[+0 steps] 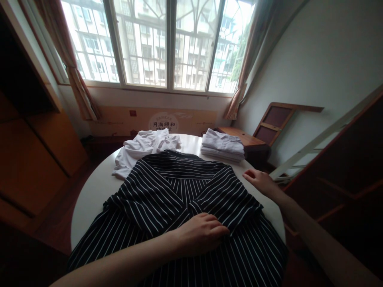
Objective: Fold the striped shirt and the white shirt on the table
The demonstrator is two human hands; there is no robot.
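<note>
**Worktop (93,209) below a window (143,48), bearing a dark striped garment (191,165)**

Daylight enters from the far side. On the round white worktop, the striped garment lies at the centre, with its near part running out of view. Two broad flaps, one left and one right, slant toward a narrow opening at the middle, with a straight band across the far end. Beyond it, a loose heap of white cloth (140,149) lies at the far left and a folded white stack (223,146) at the far right.

The left hand (203,233) is over the middle of the striped garment, just near of the opening. Its fingers curl downward; their tips are hidden, so whether they pinch any cloth cannot be told. The right hand (260,181) is apart from the cloth, by the right edge of the worktop. Its fingers are bent inward with nothing visible in them; how tightly they close is unclear.

Judged by its drape and creases, the fabric should handle as light, soft and limp, not fragile, and may slide on the smooth top. Pulling at one point would probably skew the stripes. Suitable holds appear to be the outer corners of both flaps, or both ends of the far band, taken as a pair with the layers pinched together.
</note>
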